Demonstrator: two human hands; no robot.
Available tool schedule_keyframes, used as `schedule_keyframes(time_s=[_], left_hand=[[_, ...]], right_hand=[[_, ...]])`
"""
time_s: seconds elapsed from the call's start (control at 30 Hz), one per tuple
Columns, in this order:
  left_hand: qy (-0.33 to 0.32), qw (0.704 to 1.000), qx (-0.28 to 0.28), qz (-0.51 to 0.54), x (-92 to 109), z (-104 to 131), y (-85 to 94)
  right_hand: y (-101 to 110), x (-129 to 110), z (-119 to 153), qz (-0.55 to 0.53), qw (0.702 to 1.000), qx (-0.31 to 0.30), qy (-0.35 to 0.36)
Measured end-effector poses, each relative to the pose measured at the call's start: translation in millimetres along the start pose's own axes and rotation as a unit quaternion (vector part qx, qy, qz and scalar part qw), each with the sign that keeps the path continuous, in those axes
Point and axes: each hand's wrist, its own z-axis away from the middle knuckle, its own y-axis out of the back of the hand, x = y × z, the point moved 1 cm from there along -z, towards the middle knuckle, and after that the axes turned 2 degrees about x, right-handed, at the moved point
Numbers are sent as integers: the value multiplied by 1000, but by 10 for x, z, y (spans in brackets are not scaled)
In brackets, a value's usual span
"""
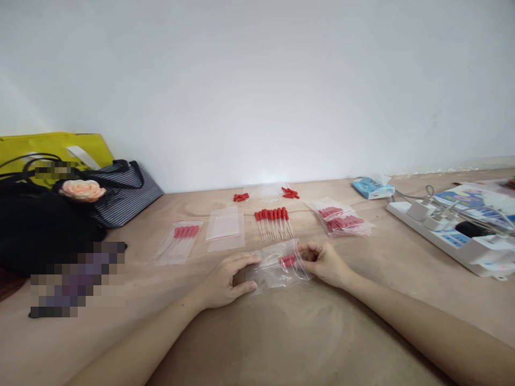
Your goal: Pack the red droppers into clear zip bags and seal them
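Observation:
A clear zip bag (270, 274) lies flat on the table between my hands, with a few red-bulbed droppers (287, 261) showing inside near its right end. My right hand (326, 264) is closed, its fingers and thumb gripping the bag's right edge beside the red bulbs. At the left end, my left hand (230, 279) rests with thumb and fingers apart, the fingertips touching the plastic. Just beyond the bag is a row of several loose droppers (274, 215), red bulbs pointing away from me. How many droppers the bag holds I cannot tell.
Left of the row lie flat bags (223, 228) and a bag of droppers (181, 241); filled bags (341, 219) are piled right. Loose red bulbs (290, 193) sit near the wall. A power strip (450, 241), tissue pack (372, 188) and striped bag (124, 195) flank the area.

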Motion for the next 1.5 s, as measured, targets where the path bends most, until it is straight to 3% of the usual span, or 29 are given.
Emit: schedule_keyframes(time_s=[0.17,0.27,0.4,0.6,0.83,1.0,1.13,1.23,1.37,1.5], left_hand=[[-18,1000,-2,8,-4,-10,3],[-19,1000,-4,10,-8,-9,9],[-22,1000,-7,12,-9,-14,11],[-19,1000,1,15,-11,-19,0],[-21,999,2,29,-34,-4,-3],[-22,999,0,26,-43,2,-11],[-27,999,2,24,-37,-5,-10],[-28,999,5,29,-31,-8,-7],[-25,999,6,39,-21,-9,2],[-16,999,8,45,-15,-15,7]], right_hand=[[82,-25,-78,-47,998,-33,-18],[196,-32,-279,-47,998,28,-23],[253,-47,-700,60,990,123,-16],[90,-64,-1205,90,974,190,-83],[-44,-6,-1399,24,974,200,-102],[66,-78,-1241,-60,970,221,-82],[232,-176,-837,-161,943,292,3],[350,-161,-504,-220,924,307,53],[450,-50,-235,-213,916,338,38],[429,35,-201,-234,910,343,15]])
